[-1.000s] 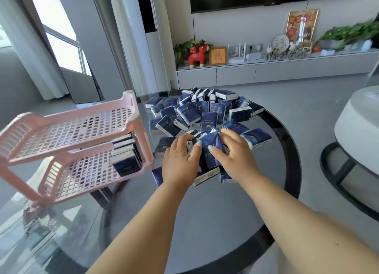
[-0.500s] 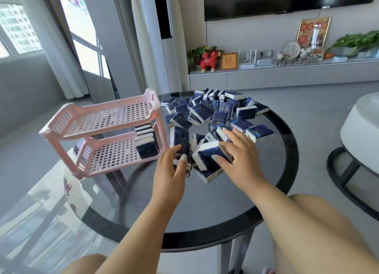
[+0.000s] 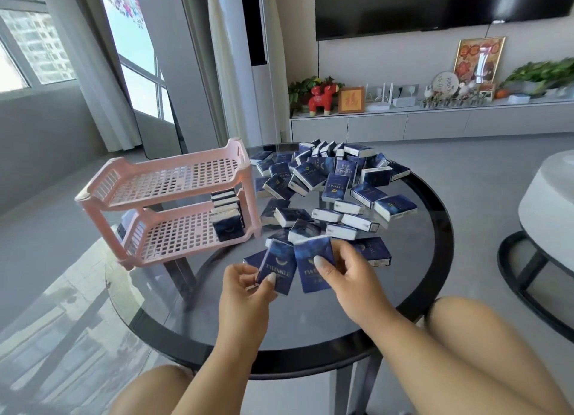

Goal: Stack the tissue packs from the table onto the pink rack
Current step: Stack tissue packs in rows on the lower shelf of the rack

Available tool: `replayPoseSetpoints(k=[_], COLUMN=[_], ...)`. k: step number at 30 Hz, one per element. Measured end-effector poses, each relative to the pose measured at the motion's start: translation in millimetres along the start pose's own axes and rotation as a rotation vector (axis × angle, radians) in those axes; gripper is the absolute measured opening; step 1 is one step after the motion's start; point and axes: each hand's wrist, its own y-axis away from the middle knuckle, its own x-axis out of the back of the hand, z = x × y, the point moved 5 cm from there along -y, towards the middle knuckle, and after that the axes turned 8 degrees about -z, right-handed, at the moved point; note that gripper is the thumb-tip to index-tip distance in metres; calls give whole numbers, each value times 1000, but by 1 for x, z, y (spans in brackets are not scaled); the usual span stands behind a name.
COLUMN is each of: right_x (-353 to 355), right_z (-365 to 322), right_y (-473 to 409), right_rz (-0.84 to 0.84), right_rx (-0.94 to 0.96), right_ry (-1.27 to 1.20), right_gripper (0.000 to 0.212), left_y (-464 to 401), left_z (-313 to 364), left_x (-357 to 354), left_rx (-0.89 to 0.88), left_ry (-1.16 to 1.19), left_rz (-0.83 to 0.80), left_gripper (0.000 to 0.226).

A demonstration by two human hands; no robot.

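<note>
Several dark blue tissue packs (image 3: 337,187) lie in a loose heap on the far half of the round glass table (image 3: 416,293). My left hand (image 3: 245,293) grips one blue pack (image 3: 277,267) upright above the table's near middle. My right hand (image 3: 348,275) grips another blue pack (image 3: 312,261) beside it, almost touching. The pink two-tier rack (image 3: 161,181) stands on the table's left edge. A short row of packs (image 3: 227,217) stands on edge at the right end of its lower shelf. The top shelf holds nothing.
A white round stool with a black frame (image 3: 546,215) stands to the right of the table. My knees show below the near table edge. A low TV cabinet (image 3: 435,122) with ornaments runs along the back wall. A window and curtains fill the left.
Both hands have lifted away from the heap toward me, each now holding one pack upright. The camera has pulled back and raised, showing more of the table and rack.
</note>
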Motion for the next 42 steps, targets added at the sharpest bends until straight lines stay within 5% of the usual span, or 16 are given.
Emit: replayPoseSetpoints(k=[3, 7, 12, 20, 25, 29, 33, 36, 39, 42], right_x=[-12, -16, -18, -20, -21, -4, -6, -9, -6, 1], right_z=[8, 8, 6, -2, -9, -6, 7, 10, 9, 4], right_y=[2, 0, 1, 4, 7, 7, -4, -9, -8, -3], right_rz=[-71, -102, -103, -113, -72, 208, 130, 67, 83, 98], right_rx=[-108, -111, -93, 12, 85, 75, -131, -195, -209, -135], right_ry=[-157, -113, 81, 219, 247, 598, 825, 975, 863, 471], right_gripper=[23, 32, 31, 37, 30, 48, 82, 80, 59, 48], left_y=[1, 5, 4, 4, 0, -6, -6, -4, -7, -10], left_z=[-2, -2, 4, 5, 7, 6, 4, 6, 4, 3], left_x=[-9, -13, -8, -6, -2, 13, 17, 15, 19, 22], left_rx=[51, 116, 85, 71, 29, 38, 29, -8, -17, -15], left_ry=[152, 159, -5, -10, -49, -14, -14, -42, -22, 25], left_rz=[-186, -365, -364, -434, -307, -247, -252, -245, -219, -207], left_gripper=[40, 32, 16, 39, 33, 42, 46, 43, 39, 36])
